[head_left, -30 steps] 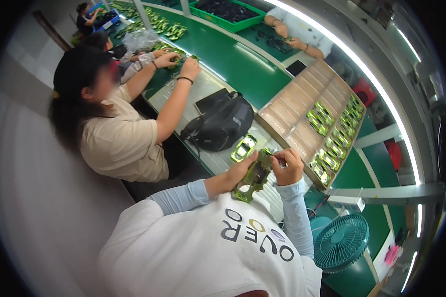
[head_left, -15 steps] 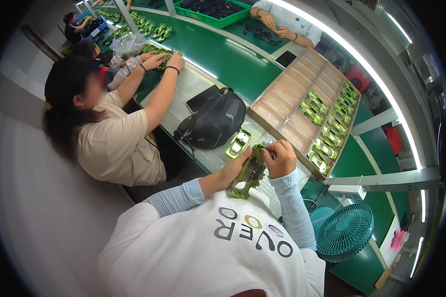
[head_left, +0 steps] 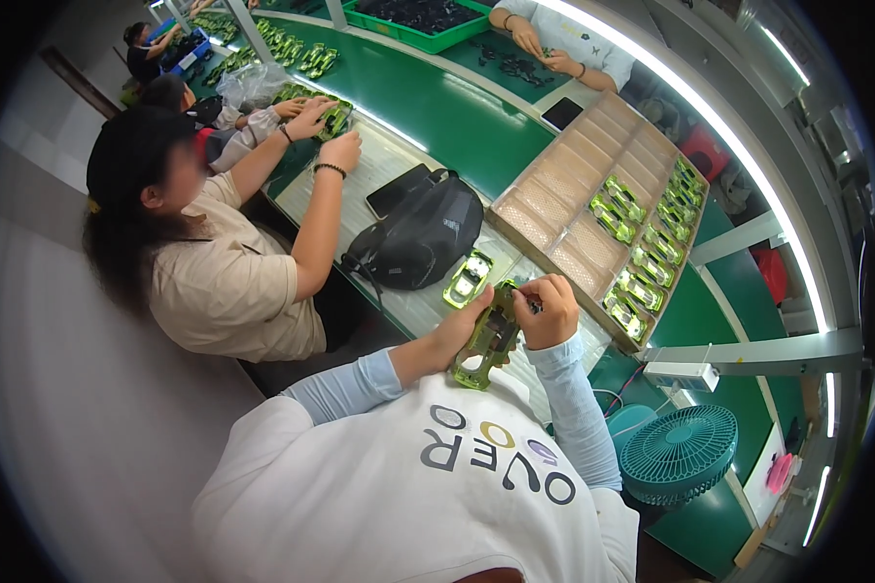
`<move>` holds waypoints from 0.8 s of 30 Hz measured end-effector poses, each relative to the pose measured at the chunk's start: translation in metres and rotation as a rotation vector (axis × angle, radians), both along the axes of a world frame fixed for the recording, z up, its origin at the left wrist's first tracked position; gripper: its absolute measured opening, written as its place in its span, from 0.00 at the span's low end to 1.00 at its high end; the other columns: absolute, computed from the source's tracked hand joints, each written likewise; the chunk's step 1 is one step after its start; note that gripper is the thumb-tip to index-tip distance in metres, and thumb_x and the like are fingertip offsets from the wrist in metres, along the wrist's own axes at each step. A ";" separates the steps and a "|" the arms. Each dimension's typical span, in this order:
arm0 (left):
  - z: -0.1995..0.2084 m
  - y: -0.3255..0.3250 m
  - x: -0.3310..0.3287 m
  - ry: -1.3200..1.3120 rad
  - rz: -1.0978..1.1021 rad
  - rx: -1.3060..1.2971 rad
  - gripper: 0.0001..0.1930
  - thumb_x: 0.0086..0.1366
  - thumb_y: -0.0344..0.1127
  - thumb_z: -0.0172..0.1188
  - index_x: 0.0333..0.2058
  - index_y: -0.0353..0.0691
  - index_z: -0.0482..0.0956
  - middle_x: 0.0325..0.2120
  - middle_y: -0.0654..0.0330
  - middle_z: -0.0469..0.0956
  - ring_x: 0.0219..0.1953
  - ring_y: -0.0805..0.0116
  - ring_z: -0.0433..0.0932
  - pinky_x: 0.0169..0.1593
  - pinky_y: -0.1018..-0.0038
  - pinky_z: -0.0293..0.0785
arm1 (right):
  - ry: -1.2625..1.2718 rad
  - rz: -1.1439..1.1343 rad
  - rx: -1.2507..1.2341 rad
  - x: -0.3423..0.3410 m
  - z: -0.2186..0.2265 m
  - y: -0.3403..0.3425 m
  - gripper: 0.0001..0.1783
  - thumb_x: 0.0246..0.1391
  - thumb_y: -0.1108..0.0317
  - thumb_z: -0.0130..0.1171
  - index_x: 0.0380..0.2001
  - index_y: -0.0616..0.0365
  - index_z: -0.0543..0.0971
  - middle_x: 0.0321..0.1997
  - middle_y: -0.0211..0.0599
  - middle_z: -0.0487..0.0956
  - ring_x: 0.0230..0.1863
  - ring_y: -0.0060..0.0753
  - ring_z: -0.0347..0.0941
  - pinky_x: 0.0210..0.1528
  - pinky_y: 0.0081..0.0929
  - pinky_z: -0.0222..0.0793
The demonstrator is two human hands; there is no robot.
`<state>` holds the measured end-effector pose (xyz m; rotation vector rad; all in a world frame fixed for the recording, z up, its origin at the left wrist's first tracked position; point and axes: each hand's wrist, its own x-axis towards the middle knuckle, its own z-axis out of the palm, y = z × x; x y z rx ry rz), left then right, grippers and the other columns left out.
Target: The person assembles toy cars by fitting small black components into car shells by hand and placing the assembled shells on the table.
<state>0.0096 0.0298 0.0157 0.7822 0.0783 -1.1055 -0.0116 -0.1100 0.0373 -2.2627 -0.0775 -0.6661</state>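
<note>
Green car shell [head_left: 488, 335] is left of tray [head_left: 578, 248], w/ L hand [head_left: 455, 335] wrapped round its side, prob. to steady it; R hand [head_left: 551, 311] curls nr-closed at its top end, can't tell if gripping.

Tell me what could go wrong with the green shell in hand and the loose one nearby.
The held green shell might slip: the left hand seems to carry it in the air while the right hand is at its far end. The loose green shell could get bumped, lying between the black bag and the hands.
</note>
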 end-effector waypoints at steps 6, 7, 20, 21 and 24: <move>0.000 0.001 -0.001 0.016 -0.012 -0.023 0.26 0.57 0.58 0.33 0.35 0.39 0.66 0.22 0.55 0.72 0.23 0.67 0.73 0.29 0.70 0.72 | 0.002 0.012 -0.045 -0.001 0.003 0.001 0.06 0.29 0.76 0.56 0.14 0.59 0.69 0.17 0.37 0.67 0.22 0.40 0.64 0.26 0.30 0.60; -0.001 0.001 -0.001 0.027 -0.002 0.005 0.26 0.57 0.58 0.33 0.35 0.39 0.66 0.22 0.55 0.72 0.23 0.67 0.73 0.29 0.70 0.72 | -0.023 0.017 -0.116 0.000 0.003 0.001 0.05 0.29 0.77 0.56 0.15 0.61 0.69 0.18 0.37 0.67 0.21 0.36 0.64 0.24 0.26 0.61; 0.010 0.003 -0.003 -0.062 -0.099 0.005 0.27 0.58 0.57 0.32 0.36 0.37 0.66 0.27 0.57 0.70 0.27 0.68 0.72 0.32 0.71 0.72 | 0.445 0.138 0.449 0.006 0.002 -0.024 0.06 0.31 0.73 0.57 0.18 0.63 0.72 0.21 0.30 0.70 0.23 0.21 0.66 0.26 0.19 0.62; 0.010 0.004 -0.002 -0.061 -0.103 0.003 0.27 0.58 0.57 0.32 0.36 0.37 0.66 0.27 0.57 0.70 0.27 0.68 0.72 0.32 0.71 0.72 | 0.500 0.231 0.578 0.007 0.001 -0.029 0.08 0.35 0.71 0.56 0.22 0.65 0.73 0.23 0.31 0.72 0.26 0.18 0.67 0.28 0.17 0.63; 0.004 0.005 -0.001 -0.076 -0.151 -0.022 0.26 0.60 0.53 0.30 0.42 0.36 0.62 0.33 0.54 0.69 0.28 0.64 0.72 0.33 0.67 0.72 | 0.721 0.386 0.547 0.010 -0.009 -0.041 0.12 0.38 0.73 0.58 0.30 0.66 0.72 0.25 0.32 0.73 0.26 0.17 0.68 0.29 0.14 0.64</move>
